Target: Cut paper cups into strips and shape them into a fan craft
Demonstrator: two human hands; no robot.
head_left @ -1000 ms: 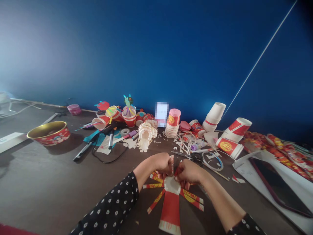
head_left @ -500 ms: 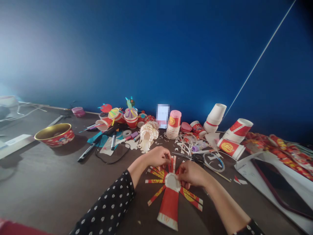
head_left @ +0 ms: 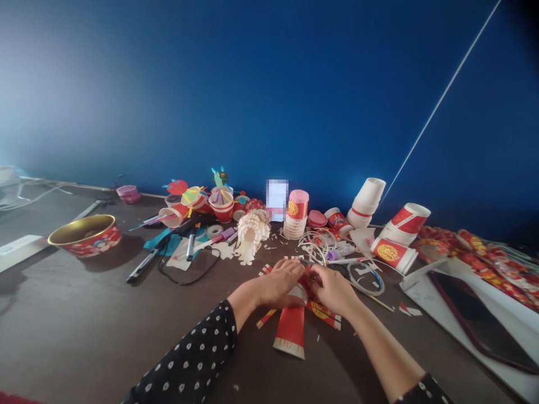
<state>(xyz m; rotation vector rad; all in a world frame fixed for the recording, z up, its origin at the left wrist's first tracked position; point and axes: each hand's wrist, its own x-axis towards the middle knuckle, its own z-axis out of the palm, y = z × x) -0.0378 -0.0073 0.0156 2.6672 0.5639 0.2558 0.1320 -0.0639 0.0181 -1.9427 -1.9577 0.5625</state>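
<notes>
A red paper cup cut into strips (head_left: 290, 328) lies splayed on the dark table in front of me. One wide piece with a frayed white end points toward me, and narrower red and yellow strips fan out around the base. My left hand (head_left: 283, 283) rests over the base and the far strips, its fingers stretched out flat. On the right side my right hand (head_left: 332, 289) has its fingers curled onto a red strip of the same cup. Both hands cover most of the round white base.
Behind my hands stand a white scalloped paper piece (head_left: 252, 230), a cup stack with a pink top (head_left: 297, 216) and paper scraps. A red and gold bowl (head_left: 86, 238) and a utility knife (head_left: 148, 264) are leftward. To the right are tilted cups (head_left: 393, 252) and a phone (head_left: 475, 320) on a white box lid.
My left hand has gone from pinching a far strip to lying flat over the cup's base. The cut cup has shifted slightly away from me, and my right hand has moved up a little.
</notes>
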